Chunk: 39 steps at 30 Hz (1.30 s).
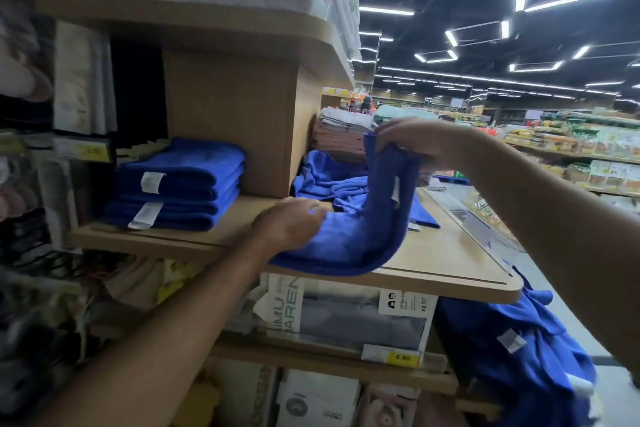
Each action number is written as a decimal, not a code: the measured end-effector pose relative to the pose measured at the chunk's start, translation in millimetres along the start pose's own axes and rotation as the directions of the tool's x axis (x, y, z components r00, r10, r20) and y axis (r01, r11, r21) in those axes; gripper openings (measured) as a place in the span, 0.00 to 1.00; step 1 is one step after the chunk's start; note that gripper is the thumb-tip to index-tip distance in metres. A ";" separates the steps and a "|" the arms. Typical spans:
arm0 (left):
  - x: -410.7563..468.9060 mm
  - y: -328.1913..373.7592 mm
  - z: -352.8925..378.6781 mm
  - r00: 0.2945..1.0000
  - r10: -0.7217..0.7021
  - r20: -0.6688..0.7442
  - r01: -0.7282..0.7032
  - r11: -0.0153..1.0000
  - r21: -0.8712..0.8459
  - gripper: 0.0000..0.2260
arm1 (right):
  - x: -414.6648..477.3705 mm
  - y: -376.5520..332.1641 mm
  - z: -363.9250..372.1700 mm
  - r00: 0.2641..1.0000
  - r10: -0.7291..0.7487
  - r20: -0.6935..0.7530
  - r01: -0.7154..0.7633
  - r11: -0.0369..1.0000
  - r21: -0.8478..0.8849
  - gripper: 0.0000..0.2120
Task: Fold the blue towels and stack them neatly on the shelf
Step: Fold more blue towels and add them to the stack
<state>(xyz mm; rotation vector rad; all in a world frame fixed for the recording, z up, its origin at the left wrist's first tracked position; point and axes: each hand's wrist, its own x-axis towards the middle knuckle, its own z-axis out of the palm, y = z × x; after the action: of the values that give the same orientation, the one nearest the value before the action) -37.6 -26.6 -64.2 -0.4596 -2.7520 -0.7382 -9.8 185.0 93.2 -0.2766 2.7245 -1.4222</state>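
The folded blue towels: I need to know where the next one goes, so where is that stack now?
The stack of folded blue towels sits left of centre on the wooden shelf, left of the upright wooden divider and the left hand.

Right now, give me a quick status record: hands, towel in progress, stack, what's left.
left hand: pressing the towel's lower part flat on the shelf
right hand: pinching the towel's upper edge, lifted
towel: blue, mid-fold, front edge overhanging the shelf
stack: folded blue towels, left on the same shelf
loose pile: unfolded blue towels behind the one in hand
hanging towels: more blue, below the shelf at right
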 end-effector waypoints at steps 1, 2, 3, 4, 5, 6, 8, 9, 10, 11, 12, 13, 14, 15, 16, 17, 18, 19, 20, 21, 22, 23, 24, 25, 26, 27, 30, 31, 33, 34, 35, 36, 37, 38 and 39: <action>-0.7 -11.8 -5.3 0.997 -0.044 -0.058 0.032 0.981 -0.189 0.18 | 6.9 -11.8 10.7 0.999 0.010 0.032 -0.010 1.000 0.002 0.03; -1.4 -22.2 -9.1 0.988 -0.118 -0.101 0.070 0.918 -0.390 0.17 | 14.7 -22.2 23.3 0.998 0.023 0.054 -0.023 1.000 -0.005 0.03; -2.6 -30.8 -12.0 0.974 -0.197 -0.115 0.094 0.806 -0.584 0.15 | 22.3 -30.9 35.6 0.997 0.032 0.064 -0.031 0.999 -0.026 0.05; -3.5 -37.0 -14.1 0.960 -0.260 -0.101 0.099 0.658 -0.747 0.14 | 29.3 -37.6 49.8 0.997 0.036 0.066 -0.031 0.997 -0.071 0.08; -5.8 -40.7 -15.6 0.951 -0.302 -0.069 0.095 0.498 -0.862 0.14 | 36.5 -42.4 65.0 0.997 0.038 0.064 -0.029 0.990 -0.136 0.09; -7.7 -43.0 -17.0 0.943 -0.332 -0.034 0.089 0.349 -0.933 0.15 | 44.0 -45.0 80.8 0.997 0.040 0.065 -0.026 0.978 -0.207 0.10; -10.0 -46.3 -22.4 0.929 -0.370 0.021 0.081 0.147 -0.986 0.19 | 59.1 -45.6 114.6 0.995 0.060 0.085 -0.030 0.946 -0.323 0.10; -11.6 -46.8 -24.4 0.934 -0.356 0.039 0.082 0.107 -0.991 0.21 | 65.5 -43.7 131.3 0.990 0.087 0.108 -0.040 0.926 -0.376 0.09; -13.3 -46.7 -24.7 0.942 -0.333 0.038 0.071 0.087 -0.994 0.21 | 70.8 -40.1 146.7 0.984 0.115 0.136 -0.049 0.908 -0.416 0.08; -15.6 -45.7 -24.8 0.947 -0.319 0.034 0.064 0.086 -0.994 0.20 | 74.8 -35.8 160.6 0.979 0.130 0.159 -0.047 0.898 -0.438 0.08; -16.9 -44.9 -25.4 0.946 -0.322 0.037 0.073 0.102 -0.992 0.20 | 77.2 -31.0 172.9 0.974 0.139 0.179 -0.045 0.893 -0.448 0.07; -17.1 -44.4 -26.8 0.936 -0.349 0.043 0.096 0.135 -0.986 0.19 | 78.6 -25.1 181.3 0.968 0.152 0.200 -0.047 0.891 -0.451 0.07; -15.6 -43.7 -28.2 0.921 -0.387 0.040 0.120 0.185 -0.975 0.18 | 78.1 -20.0 187.4 0.959 0.171 0.224 -0.055 0.893 -0.447 0.07; -13.9 -44.7 -28.6 0.909 -0.417 0.021 0.133 0.243 -0.961 0.16 | 76.3 -16.0 189.9 0.952 0.186 0.244 -0.066 0.902 -0.427 0.06; -11.1 -45.7 -28.3 0.903 -0.430 -0.004 0.134 0.289 -0.948 0.13 | 72.8 -13.1 188.5 0.950 0.181 0.253 -0.072 0.919 -0.388 0.06; -8.8 -46.7 -27.6 0.898 -0.439 -0.025 0.130 0.320 -0.939 0.11 | 69.8 -11.3 183.5 0.960 0.145 0.241 -0.058 0.940 -0.336 0.06; -6.6 -48.2 -26.3 0.896 -0.444 -0.024 0.135 0.322 -0.937 0.10 | 66.0 -9.8 175.9 0.974 0.087 0.207 -0.025 0.958 -0.286 0.07; -6.4 -48.8 -26.0 0.898 -0.440 0.001 0.148 0.300 -0.942 0.08 | 61.2 -8.3 166.2 0.986 0.021 0.164 0.020 0.970 -0.242 0.09; -7.3 -49.4 -27.0 0.907 -0.420 0.034 0.170 0.289 -0.942 0.07 | 55.9 -4.3 156.1 0.992 -0.049 0.116 0.075 0.970 -0.231 0.10; -8.4 -49.1 -30.3 0.920 -0.388 0.062 0.197 0.319 -0.927 0.11 | 51.1 1.6 145.9 0.991 -0.122 0.058 0.134 0.948 -0.288 0.13; -6.5 -48.8 -35.1 0.934 -0.350 0.072 0.223 0.414 -0.882 0.15 | 46.2 9.4 137.0 0.981 -0.192 0.007 0.177 0.895 -0.410 0.15; -2.4 -48.2 -40.4 0.948 -0.315 0.049 0.229 0.568 -0.791 0.19 | 41.8 19.2 130.5 0.970 -0.240 -0.023 0.192 0.827 -0.529 0.16; 2.7 -45.2 -45.4 0.963 -0.270 0.007 0.209 0.729 -0.652 0.21 | 38.8 30.5 127.0 0.964 -0.265 -0.030 0.194 0.774 -0.603 0.18; 6.9 -39.2 -49.3 0.979 -0.203 -0.023 0.165 0.854 -0.494 0.21 | 35.9 41.6 125.7 0.966 -0.257 -0.016 0.190 0.751 -0.633 0.20; 9.5 -30.7 -50.2 0.992 -0.128 -0.016 0.115 0.935 -0.337 0.20 | 34.0 51.8 125.8 0.975 -0.223 0.009 0.177 0.747 -0.641 0.23; 10.9 -23.1 -47.0 0.997 -0.075 0.021 0.077 0.978 -0.193 0.19 | 32.2 60.8 127.2 0.983 -0.180 0.031 0.158 0.748 -0.645 0.25; 9.2 -20.3 -23.2 0.985 -0.078 0.156 0.057 0.989 0.134 0.24 | 30.6 83.7 131.9 0.992 -0.116 0.052 0.120 0.729 -0.673 0.31; 7.4 -25.1 -15.8 0.980 -0.091 0.174 0.061 0.983 0.173 0.25 | 30.1 90.0 132.7 0.993 -0.104 0.048 0.109 0.729 -0.675 0.33; 3.8 -36.1 -6.9 0.977 -0.106 0.185 0.080 0.987 0.140 0.26 | 30.7 99.8 132.7 0.995 -0.086 0.044 0.094 0.745 -0.661 0.37; 2.4 -38.9 -5.7 0.977 -0.108 0.182 0.090 0.990 0.104 0.26 | 32.5 103.3 132.8 0.996 -0.084 0.044 0.092 0.747 -0.658 0.39; 1.3 -39.9 -5.6 0.978 -0.106 0.182 0.093 0.992 0.082 0.26 | 34.0 105.6 133.4 0.996 -0.082 0.044 0.091 0.747 -0.659 0.40; 0.0 -39.3 -5.7 0.977 -0.107 0.186 0.094 0.993 0.076 0.26 | 35.9 107.6 134.3 0.996 -0.077 0.042 0.086 0.745 -0.661 0.40; -1.0 -37.7 -5.9 0.977 -0.107 0.186 0.093 0.992 0.079 0.26 | 37.1 109.0 135.4 0.996 -0.075 0.040 0.082 0.742 -0.666 0.41; -2.6 -36.1 -6.2 0.977 -0.104 0.184 0.090 0.992 0.083 0.26 | 38.0 110.0 136.2 0.996 -0.077 0.037 0.082 0.741 -0.666 0.40; -3.8 -35.0 -7.1 0.978 -0.103 0.183 0.089 0.993 0.083 0.26 | 37.3 111.2 136.6 0.996 -0.088 0.033 0.088 0.751 -0.655 0.39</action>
<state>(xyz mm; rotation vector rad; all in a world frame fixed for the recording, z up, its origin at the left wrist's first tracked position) -45.6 -59.9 -74.9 -0.4022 -2.9845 -0.6408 -43.1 129.9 -74.9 -0.4319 3.1416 -0.3951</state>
